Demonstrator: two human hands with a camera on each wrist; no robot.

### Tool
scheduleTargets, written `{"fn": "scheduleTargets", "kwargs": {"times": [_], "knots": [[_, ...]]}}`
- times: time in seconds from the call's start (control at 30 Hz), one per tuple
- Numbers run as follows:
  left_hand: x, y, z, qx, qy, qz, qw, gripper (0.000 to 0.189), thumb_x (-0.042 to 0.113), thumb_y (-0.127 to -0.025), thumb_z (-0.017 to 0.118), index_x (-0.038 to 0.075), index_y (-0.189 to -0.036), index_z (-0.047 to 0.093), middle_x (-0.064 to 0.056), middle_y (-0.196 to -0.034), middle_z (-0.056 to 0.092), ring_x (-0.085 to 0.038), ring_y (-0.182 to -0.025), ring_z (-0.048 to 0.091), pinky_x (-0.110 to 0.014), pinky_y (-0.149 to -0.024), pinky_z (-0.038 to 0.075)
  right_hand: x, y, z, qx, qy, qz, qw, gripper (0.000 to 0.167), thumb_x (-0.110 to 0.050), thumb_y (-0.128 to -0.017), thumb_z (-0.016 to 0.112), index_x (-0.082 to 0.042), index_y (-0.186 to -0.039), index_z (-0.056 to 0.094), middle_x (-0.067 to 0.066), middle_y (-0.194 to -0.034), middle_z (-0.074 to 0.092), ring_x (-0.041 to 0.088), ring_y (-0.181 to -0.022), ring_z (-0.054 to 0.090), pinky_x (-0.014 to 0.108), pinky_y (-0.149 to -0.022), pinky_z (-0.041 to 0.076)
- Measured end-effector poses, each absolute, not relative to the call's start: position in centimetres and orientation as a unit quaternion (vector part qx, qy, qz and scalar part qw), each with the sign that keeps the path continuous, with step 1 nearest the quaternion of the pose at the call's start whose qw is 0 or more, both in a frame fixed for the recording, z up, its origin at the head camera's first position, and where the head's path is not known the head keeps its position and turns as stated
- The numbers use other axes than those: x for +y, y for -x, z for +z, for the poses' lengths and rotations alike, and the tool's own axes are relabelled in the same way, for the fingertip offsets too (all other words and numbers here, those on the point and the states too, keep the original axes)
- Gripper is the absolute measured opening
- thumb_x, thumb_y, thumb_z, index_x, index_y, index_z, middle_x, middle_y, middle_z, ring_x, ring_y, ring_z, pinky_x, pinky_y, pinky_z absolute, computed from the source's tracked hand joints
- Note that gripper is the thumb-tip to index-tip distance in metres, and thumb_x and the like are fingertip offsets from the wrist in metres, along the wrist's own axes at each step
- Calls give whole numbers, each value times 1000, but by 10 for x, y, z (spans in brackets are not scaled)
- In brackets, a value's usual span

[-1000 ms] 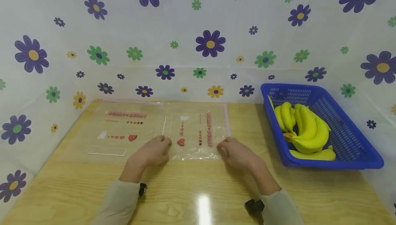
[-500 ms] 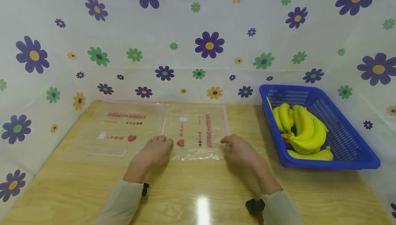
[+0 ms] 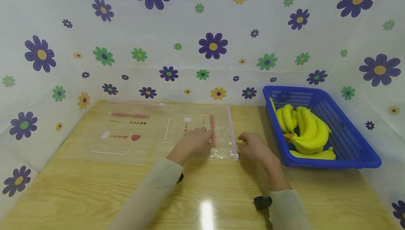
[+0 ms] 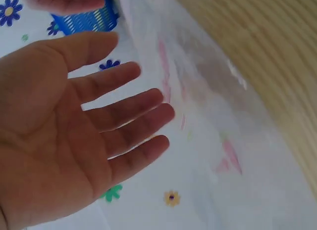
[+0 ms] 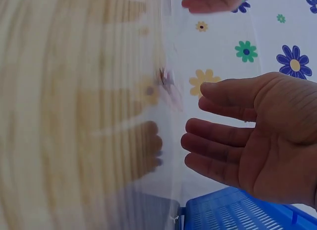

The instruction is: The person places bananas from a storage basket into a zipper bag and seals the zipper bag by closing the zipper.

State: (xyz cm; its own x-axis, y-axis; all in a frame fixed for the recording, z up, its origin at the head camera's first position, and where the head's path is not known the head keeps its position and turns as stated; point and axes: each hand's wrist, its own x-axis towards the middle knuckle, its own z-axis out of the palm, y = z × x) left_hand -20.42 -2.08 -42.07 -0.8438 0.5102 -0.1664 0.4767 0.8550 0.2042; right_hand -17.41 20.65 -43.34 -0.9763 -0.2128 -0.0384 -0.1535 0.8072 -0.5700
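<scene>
Two clear plastic zip bags with red print lie flat side by side on the wooden table. My left hand (image 3: pixel 193 144) is over the right bag (image 3: pixel 223 124) and hides part of its print. In the left wrist view the fingers of that left hand (image 4: pixel 84 121) are spread and hold nothing. Just right of the bag's pink zip strip (image 3: pixel 232 128) is my right hand (image 3: pixel 255 148), its slider near the fingertips. The right wrist view shows the right hand (image 5: pixel 257 136) relaxed with nothing in it. To the left lies the other bag (image 3: pixel 95 136), untouched.
A blue plastic basket (image 3: pixel 354 164) stands on the right side of the table (image 3: pixel 104 191), with several yellow bananas (image 3: pixel 313 131) in it. A white flowered cloth (image 3: pixel 177 19) rises behind and at both sides.
My left hand has moved right, from the right bag's left edge to over its print. My right hand has shifted slightly right, away from the bag's edge, leaving the zip slider uncovered.
</scene>
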Motion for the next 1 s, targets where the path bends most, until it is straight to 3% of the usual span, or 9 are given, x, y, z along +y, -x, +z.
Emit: {"fn": "scheduleTargets", "kwargs": {"times": [0.07, 0.17, 0.33, 0.53, 0.63, 0.73, 0.9, 1.0], "knots": [[-4, 210, -425, 956, -260, 83, 105, 18, 22, -102, 53, 11, -114, 61, -8, -104, 62, -27, -94, 61, -43, -76, 53, 210, 174, -435, 949, 83, -297, 57, 29, -7, -93, 63, 6, -119, 63, 24, -114, 65, 37, -104, 62, 50, -91, 53], [17, 216, -432, 958, -252, 97, 96, 16, 24, -103, 51, 11, -107, 60, -4, -97, 61, -23, -89, 62, -41, -72, 53, 215, 174, -434, 952, 59, -294, 66, 29, -8, -94, 61, 3, -121, 62, 19, -108, 66, 30, -95, 62, 46, -86, 54], [45, 220, -437, 960, -234, 111, 107, 32, 37, -104, 46, 12, -97, 64, -3, -90, 63, -20, -82, 61, -44, -76, 53, 221, 175, -432, 950, 34, -304, 62, 28, -9, -96, 59, 2, -121, 61, 16, -103, 66, 26, -86, 60, 42, -79, 54], [67, 217, -440, 973, -190, 32, 126, 54, 53, -104, 39, 17, -69, 61, 1, -74, 61, -15, -65, 55, -38, -65, 51, 225, 175, -430, 946, 25, -317, 67, 26, -7, -96, 59, 2, -121, 62, 17, -105, 66, 25, -87, 60, 41, -81, 55], [73, 217, -443, 978, -170, -10, 123, 58, 56, -103, 38, 16, -70, 64, 1, -72, 62, -14, -62, 57, -34, -57, 52, 224, 175, -429, 943, 13, -323, 77, 27, -7, -97, 58, 1, -123, 61, 16, -107, 65, 25, -88, 60, 40, -82, 55], [77, 218, -444, 975, -177, -40, 131, 54, 54, -104, 37, 16, -83, 70, 1, -76, 64, -14, -65, 59, -34, -54, 51, 225, 175, -429, 942, 7, -326, 81, 27, -8, -97, 58, 1, -123, 61, 16, -107, 65, 25, -88, 60, 40, -81, 55], [76, 220, -444, 970, -199, -43, 134, 42, 43, -105, 40, 16, -97, 72, 0, -84, 65, -15, -73, 61, -37, -61, 54, 225, 175, -429, 942, 13, -326, 72, 27, -8, -97, 58, 2, -121, 62, 16, -105, 66, 24, -86, 61, 40, -79, 56], [73, 222, -444, 973, -182, 1, 139, 37, 36, -104, 45, 13, -89, 70, -2, -85, 66, -16, -75, 61, -38, -68, 55, 225, 176, -429, 944, 23, -323, 62, 26, -7, -96, 58, 3, -120, 62, 16, -103, 67, 24, -84, 61, 39, -77, 56]]}}
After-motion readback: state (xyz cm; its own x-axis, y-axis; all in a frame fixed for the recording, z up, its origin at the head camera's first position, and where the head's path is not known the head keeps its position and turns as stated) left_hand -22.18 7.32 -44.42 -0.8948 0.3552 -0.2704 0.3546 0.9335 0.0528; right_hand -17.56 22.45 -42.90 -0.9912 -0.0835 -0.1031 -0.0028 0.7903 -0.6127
